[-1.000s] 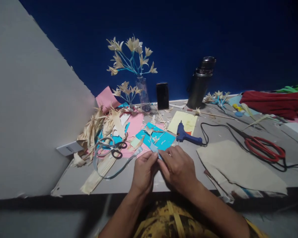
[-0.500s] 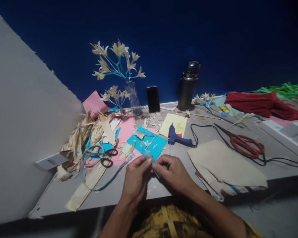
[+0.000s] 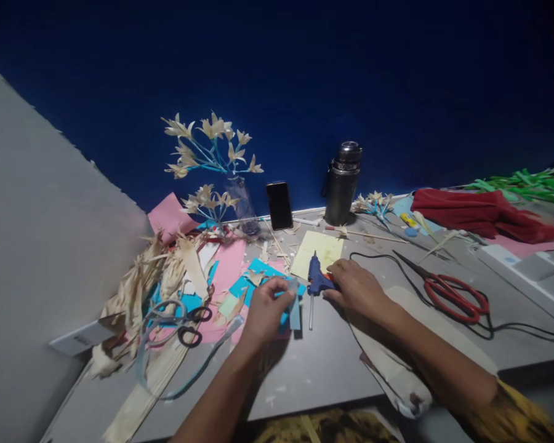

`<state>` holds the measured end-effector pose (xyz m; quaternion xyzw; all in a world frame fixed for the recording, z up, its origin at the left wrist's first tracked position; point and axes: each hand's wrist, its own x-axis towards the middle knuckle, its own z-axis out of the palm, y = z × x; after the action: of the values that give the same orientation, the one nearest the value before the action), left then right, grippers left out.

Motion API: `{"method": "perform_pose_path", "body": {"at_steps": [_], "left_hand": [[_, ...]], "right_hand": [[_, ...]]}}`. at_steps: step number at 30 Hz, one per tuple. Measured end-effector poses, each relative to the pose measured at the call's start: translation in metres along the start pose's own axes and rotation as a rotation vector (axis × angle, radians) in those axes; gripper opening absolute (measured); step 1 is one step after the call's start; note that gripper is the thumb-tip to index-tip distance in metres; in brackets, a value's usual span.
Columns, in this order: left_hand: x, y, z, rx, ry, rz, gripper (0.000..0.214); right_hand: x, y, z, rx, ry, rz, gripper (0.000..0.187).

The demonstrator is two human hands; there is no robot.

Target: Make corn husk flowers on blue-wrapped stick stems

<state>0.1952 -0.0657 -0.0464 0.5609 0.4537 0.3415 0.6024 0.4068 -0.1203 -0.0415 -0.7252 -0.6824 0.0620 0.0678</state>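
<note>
Moving apart since the earlier frame, the 2 hands separate: the left hand point(image 3: 268, 307) pinches a pale blue strip point(image 3: 295, 315) just left of the glue gun point(image 3: 314, 278); the right hand point(image 3: 361, 290) covers the gun's handle, its grip unclear. If the cord point(image 3: 375, 255) snags on the red-handled scissors point(image 3: 457, 298), the gun could jerk.
</note>
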Motion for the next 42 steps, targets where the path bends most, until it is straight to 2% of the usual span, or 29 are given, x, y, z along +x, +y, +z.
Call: {"method": "perform_pose_path", "body": {"at_steps": [2,4,7,11,14,17,19,21,24,26,29,32,35,38,42], "left_hand": [[0.019,-0.002,0.010,0.318,0.036,0.198,0.010],[0.034,-0.005,0.017,0.548,0.054,0.302,0.009],[0.043,-0.012,0.024,0.742,0.033,0.295,0.013],[0.041,-0.016,0.024,0.800,0.044,0.286,0.013],[0.039,-0.015,0.023,0.724,0.061,0.303,0.013],[0.042,-0.015,0.021,0.534,0.087,0.288,0.009],[0.045,-0.014,0.019,0.347,0.110,0.209,0.010],[0.047,-0.011,0.016,0.144,0.126,0.100,0.015],[0.047,-0.005,0.013,-0.143,0.094,-0.057,0.023],[0.045,-0.003,0.013,-0.259,0.042,-0.160,0.027],[0.042,-0.002,0.016,-0.310,0.023,-0.256,0.028],[0.040,-0.002,0.018,-0.317,0.061,-0.252,0.026],[0.039,-0.001,0.019,-0.300,0.088,-0.243,0.026],[0.039,0.001,0.019,-0.296,0.099,-0.233,0.025],[0.038,0.002,0.019,-0.305,0.099,-0.204,0.025]], "right_hand": [[0.003,0.002,0.005,0.028,-0.001,-0.006,0.033],[0.005,0.004,0.011,0.060,0.016,-0.012,0.032],[0.006,0.007,0.018,0.095,0.038,-0.022,0.029],[0.008,0.013,0.019,0.159,0.047,-0.025,0.022],[0.008,0.022,0.014,0.325,0.103,0.059,0.019],[0.008,0.037,0.005,0.738,0.165,0.202,0.022],[0.007,0.047,-0.001,1.114,0.185,0.275,0.030],[0.006,0.053,-0.005,1.457,0.191,0.282,0.038],[0.001,0.049,-0.005,1.712,0.197,0.242,0.039],[-0.003,0.041,-0.003,1.715,0.177,0.221,0.039],[-0.011,0.026,-0.002,1.580,0.073,0.145,0.042],[-0.015,0.015,-0.001,1.455,-0.086,0.065,0.049],[-0.015,0.008,0.000,1.453,-0.215,0.041,0.050],[-0.014,0.005,0.002,1.407,-0.257,0.055,0.046],[-0.015,0.004,0.006,1.367,-0.262,0.069,0.049]]}}
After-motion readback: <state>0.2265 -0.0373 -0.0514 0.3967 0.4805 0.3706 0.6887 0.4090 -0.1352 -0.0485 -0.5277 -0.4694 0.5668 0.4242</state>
